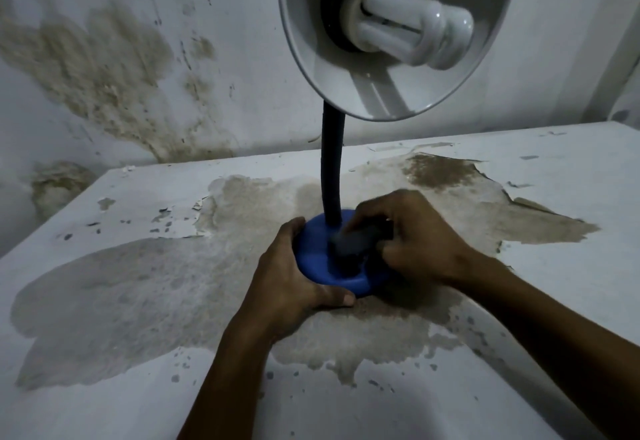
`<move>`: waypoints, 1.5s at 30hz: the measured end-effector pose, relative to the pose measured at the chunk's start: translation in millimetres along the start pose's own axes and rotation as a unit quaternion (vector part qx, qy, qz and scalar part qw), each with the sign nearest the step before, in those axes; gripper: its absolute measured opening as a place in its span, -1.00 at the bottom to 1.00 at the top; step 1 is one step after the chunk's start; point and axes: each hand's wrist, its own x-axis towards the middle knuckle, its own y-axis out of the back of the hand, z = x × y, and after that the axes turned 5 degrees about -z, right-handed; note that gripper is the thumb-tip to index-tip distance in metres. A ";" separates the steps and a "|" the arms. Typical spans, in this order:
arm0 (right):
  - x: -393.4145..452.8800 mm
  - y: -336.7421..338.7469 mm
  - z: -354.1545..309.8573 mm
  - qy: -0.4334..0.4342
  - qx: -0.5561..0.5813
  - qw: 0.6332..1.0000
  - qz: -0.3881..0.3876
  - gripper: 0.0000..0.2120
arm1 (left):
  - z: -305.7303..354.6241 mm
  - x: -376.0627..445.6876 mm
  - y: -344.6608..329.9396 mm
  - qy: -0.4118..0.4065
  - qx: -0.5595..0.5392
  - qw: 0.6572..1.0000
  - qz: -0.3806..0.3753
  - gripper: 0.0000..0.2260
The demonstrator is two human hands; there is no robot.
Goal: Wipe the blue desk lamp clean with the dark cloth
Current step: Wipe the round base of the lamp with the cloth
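The blue desk lamp (322, 259) stands mid-table (554, 169), round base near, dark neck rising to a white-lined shade. Step in hand: base wiping. The right hand (412, 239) grips the dark cloth (353, 242) against the base; the left hand (294, 277) clasps the base's left rim. Next, probably the neck.

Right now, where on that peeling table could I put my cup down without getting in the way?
Bare tabletop lies left of the left hand, and more lies right of the right hand, toward the far corner. It is crowded in the middle: both hands, the dark cloth and the lamp base meet there.
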 end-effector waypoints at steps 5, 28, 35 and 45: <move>7.9 1.6 -13.4 0.117 -0.057 0.934 0.332 -0.71 | 1.0 0.4 -1.1 0.006 0.016 1.000 0.008 0.17; 27.3 0.7 -1.6 0.120 -0.062 0.988 0.070 -0.60 | -1.4 -0.9 1.4 -0.015 -0.005 1.000 0.020 -0.04; 21.9 -17.8 24.2 0.102 -0.133 0.986 0.015 -0.60 | -3.1 0.5 2.0 -0.015 -0.014 1.000 0.019 0.01; -5.6 -4.4 -16.9 0.024 -0.118 0.990 -0.080 -0.59 | -6.8 2.0 2.3 -0.002 -0.035 0.999 0.007 0.34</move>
